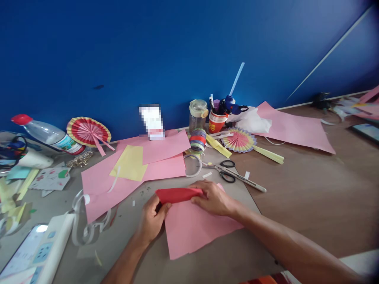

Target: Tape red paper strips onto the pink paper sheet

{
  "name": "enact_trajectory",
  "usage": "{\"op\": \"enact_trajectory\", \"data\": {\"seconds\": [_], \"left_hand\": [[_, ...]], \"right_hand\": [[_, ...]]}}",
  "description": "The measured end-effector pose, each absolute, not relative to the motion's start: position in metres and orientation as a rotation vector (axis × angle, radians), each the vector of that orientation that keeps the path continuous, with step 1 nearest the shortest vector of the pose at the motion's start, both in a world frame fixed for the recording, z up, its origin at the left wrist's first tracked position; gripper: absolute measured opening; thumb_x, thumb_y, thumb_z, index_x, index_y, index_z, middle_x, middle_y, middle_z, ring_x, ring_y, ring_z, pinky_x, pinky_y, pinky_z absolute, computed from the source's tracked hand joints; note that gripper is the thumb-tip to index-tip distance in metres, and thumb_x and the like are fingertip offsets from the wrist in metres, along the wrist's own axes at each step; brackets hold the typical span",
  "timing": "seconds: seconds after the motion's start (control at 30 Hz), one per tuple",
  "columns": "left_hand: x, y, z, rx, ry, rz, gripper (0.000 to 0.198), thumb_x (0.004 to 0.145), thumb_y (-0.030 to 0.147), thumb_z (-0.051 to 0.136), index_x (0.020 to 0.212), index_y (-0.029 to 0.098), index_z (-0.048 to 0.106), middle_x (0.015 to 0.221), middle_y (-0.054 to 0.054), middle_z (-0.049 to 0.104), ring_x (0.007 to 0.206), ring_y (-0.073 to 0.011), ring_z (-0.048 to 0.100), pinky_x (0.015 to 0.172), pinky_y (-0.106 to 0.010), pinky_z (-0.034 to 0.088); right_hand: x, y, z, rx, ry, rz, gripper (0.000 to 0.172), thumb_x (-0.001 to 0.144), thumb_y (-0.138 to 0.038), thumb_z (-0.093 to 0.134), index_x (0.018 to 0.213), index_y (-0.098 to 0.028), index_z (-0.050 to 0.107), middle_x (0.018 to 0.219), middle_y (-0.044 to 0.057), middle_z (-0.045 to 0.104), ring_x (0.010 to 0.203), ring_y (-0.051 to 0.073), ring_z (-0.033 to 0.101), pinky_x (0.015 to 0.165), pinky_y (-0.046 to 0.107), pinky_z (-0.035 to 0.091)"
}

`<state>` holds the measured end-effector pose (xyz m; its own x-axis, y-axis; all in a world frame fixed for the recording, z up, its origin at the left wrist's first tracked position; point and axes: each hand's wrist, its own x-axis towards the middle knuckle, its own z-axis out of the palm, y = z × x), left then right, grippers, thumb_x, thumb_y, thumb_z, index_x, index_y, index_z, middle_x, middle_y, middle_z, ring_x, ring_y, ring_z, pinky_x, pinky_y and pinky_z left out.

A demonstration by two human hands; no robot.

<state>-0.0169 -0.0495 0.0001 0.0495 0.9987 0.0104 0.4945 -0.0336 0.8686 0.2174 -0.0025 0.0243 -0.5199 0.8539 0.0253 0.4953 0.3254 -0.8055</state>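
Observation:
A folded red paper strip (177, 194) lies over the top edge of a pink sheet (192, 230) on the grey board. My left hand (152, 219) pinches the strip's left end with closed fingers. My right hand (213, 197) presses down on its right end, fingers curled over it. Black-handled scissors (233, 175) lie just beyond my right hand. A clear tape ring (192, 165) sits behind the strip.
More pink sheets and a yellow sheet (130, 163) lie to the left. Two pleated paper fans (88, 132) (239, 141), a tape stack (197, 141), a jar, a pen cup (217, 120) and a bottle (49, 134) line the blue wall. A phone (25, 252) sits lower left.

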Motion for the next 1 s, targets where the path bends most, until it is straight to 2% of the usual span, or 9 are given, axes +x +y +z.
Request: {"op": "enact_trajectory", "data": {"seconds": [0.03,0.13,0.23,0.3,0.47,0.73,0.83,0.93,1.0], "left_hand": [[-0.017,-0.05,-0.002,1.573,1.518,0.898,0.018,0.083,0.033,0.056,0.088,0.017,0.063,0.077,-0.003,0.065,0.069,-0.0165,0.059,0.064,-0.026,0.048],[-0.017,-0.051,-0.006,1.481,1.49,0.911,0.021,0.084,0.036,0.056,0.088,0.017,0.061,0.075,-0.001,0.062,0.064,-0.0138,0.055,0.058,-0.022,0.045],[-0.017,-0.052,-0.006,1.41,1.482,0.92,0.022,0.084,0.038,0.058,0.076,0.017,0.057,0.06,0.004,0.051,0.054,-0.0093,0.045,0.05,-0.019,0.038],[-0.016,-0.053,-0.005,1.322,1.436,0.914,0.022,0.083,0.039,0.06,0.079,0.018,0.056,0.059,0.005,0.05,0.053,-0.0087,0.044,0.05,-0.018,0.038],[-0.012,-0.05,0.002,1.068,1.274,0.932,0.032,0.078,0.04,0.066,0.1,0.018,0.057,0.087,-0.003,0.065,0.075,-0.0153,0.06,0.067,-0.025,0.048],[-0.012,-0.048,0.009,0.999,1.242,0.942,0.041,0.072,0.042,0.071,0.104,0.018,0.062,0.091,-0.005,0.066,0.08,-0.0191,0.06,0.069,-0.027,0.049],[-0.013,-0.05,0.007,1.017,1.254,0.898,0.041,0.073,0.043,0.07,0.104,0.018,0.063,0.078,-0.002,0.064,0.069,-0.0156,0.057,0.061,-0.023,0.046],[-0.014,-0.053,0.0,1.026,1.291,0.908,0.038,0.072,0.045,0.07,0.096,0.016,0.064,0.06,0.004,0.052,0.052,-0.0093,0.043,0.049,-0.019,0.036],[-0.015,-0.054,-0.005,1.033,1.313,0.932,0.036,0.073,0.045,0.069,0.093,0.015,0.064,0.056,0.006,0.046,0.049,-0.0074,0.036,0.047,-0.018,0.03]], "right_hand": [[0.216,-0.003,0.024,-1.255,-2.132,1.062,0.005,0.078,-0.022,0.059,0.077,-0.019,0.063,0.074,0.001,0.063,0.068,0.015,0.056,0.064,0.025,0.041],[0.212,-0.002,0.021,-1.383,-2.073,1.037,0.022,0.08,-0.023,0.055,0.059,-0.018,0.052,0.06,-0.002,0.054,0.056,0.011,0.047,0.053,0.023,0.032],[0.21,-0.002,0.018,-1.402,-2.011,1.009,0.029,0.081,-0.023,0.054,0.054,-0.019,0.044,0.056,-0.003,0.048,0.054,0.01,0.043,0.052,0.023,0.03],[0.209,-0.001,0.017,-1.386,-1.99,1.001,0.03,0.081,-0.022,0.052,0.054,-0.019,0.042,0.057,-0.002,0.049,0.056,0.011,0.044,0.055,0.023,0.031],[0.208,-0.003,0.02,-1.427,-1.952,0.983,0.032,0.081,-0.024,0.052,0.054,-0.02,0.036,0.054,-0.003,0.045,0.055,0.011,0.044,0.055,0.024,0.032],[0.206,-0.006,0.018,-1.296,-1.936,0.955,0.035,0.082,-0.022,0.051,0.054,-0.021,0.029,0.054,-0.003,0.043,0.054,0.011,0.042,0.055,0.024,0.032],[0.205,-0.007,0.016,-1.273,-1.927,0.942,0.035,0.082,-0.024,0.05,0.054,-0.021,0.029,0.054,-0.003,0.042,0.054,0.011,0.042,0.055,0.024,0.032],[0.204,-0.007,0.014,-1.257,-1.909,0.934,0.035,0.082,-0.025,0.05,0.055,-0.021,0.028,0.052,-0.004,0.04,0.053,0.011,0.039,0.055,0.024,0.032],[0.203,-0.008,0.013,-1.244,-1.9,0.938,0.035,0.083,-0.026,0.049,0.055,-0.021,0.027,0.052,-0.004,0.039,0.053,0.011,0.039,0.055,0.024,0.032]]}}
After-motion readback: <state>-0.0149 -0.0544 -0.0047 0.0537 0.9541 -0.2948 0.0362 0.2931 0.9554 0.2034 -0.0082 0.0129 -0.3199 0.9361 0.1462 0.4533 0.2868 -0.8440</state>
